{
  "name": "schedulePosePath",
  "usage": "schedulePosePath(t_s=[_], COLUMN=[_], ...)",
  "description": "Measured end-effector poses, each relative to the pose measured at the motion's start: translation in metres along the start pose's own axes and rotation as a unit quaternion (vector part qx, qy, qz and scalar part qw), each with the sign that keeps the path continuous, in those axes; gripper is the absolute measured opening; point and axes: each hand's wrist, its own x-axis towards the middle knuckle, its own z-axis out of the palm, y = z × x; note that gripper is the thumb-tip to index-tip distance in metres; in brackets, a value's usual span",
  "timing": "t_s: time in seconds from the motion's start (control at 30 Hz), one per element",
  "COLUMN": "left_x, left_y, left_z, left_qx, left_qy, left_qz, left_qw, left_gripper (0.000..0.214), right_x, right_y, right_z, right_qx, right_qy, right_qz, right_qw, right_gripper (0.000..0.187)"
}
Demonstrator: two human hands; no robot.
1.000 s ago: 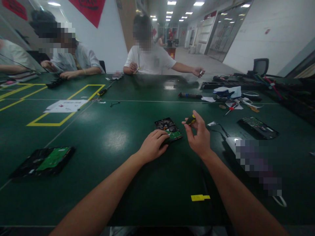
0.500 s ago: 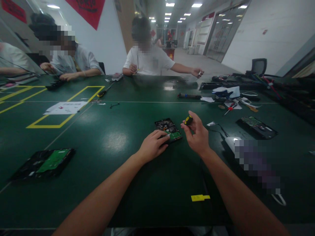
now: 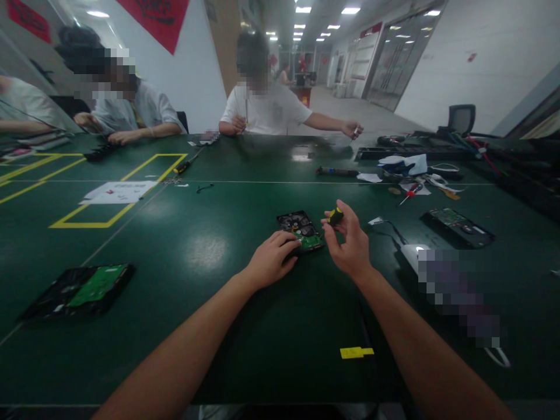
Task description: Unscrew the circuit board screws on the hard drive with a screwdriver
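A black hard drive with a green circuit board lies on the green table in front of me. My left hand rests on its near edge, fingers curled over it and holding it down. My right hand is closed round a small screwdriver with a black and yellow handle, held upright just right of the drive. The screwdriver's tip is hidden behind my fingers.
A second drive lies at the near left, a third at the right. A yellow tag lies near me. Tools, cloths and cables clutter the far right. Three people sit across the table; yellow tape marks zones.
My right hand with the screwdriver has shifted slightly left, closer to the drive. My left hand stays on the drive.
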Motion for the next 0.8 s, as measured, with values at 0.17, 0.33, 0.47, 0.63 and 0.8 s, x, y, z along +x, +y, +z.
schedulePosePath(t_s=[0.17, 0.33, 0.47, 0.63, 0.8], left_x=[0.0004, -0.0005, -0.0013, -0.0023, -0.0026], left_y=[0.0026, 0.0008, -0.0013, -0.0047, -0.0058], left_z=[-0.0003, 0.0015, 0.003, 0.0042, 0.0034], left_qx=[0.011, 0.014, 0.014, 0.004, 0.001], left_qy=[-0.004, 0.002, 0.004, 0.002, -0.007], left_qz=[-0.005, 0.006, 0.013, 0.017, 0.015], left_qw=[1.0, 1.0, 1.0, 1.0, 1.0], left_gripper=[0.042, 0.044, 0.042, 0.044, 0.041], right_x=[-0.0001, 0.0003, 0.0, -0.0004, -0.0013], right_y=[0.0027, 0.0061, 0.0077, 0.0079, 0.0079], right_z=[-0.0003, -0.0008, -0.0009, -0.0007, -0.0007], right_qx=[0.058, 0.044, 0.031, 0.021, 0.023], right_qy=[-0.021, -0.017, -0.021, -0.02, -0.022], right_qz=[0.027, 0.022, 0.012, 0.001, 0.002], right_qw=[0.998, 0.999, 0.999, 1.0, 0.999], right_gripper=[0.063, 0.062, 0.062, 0.061, 0.06])
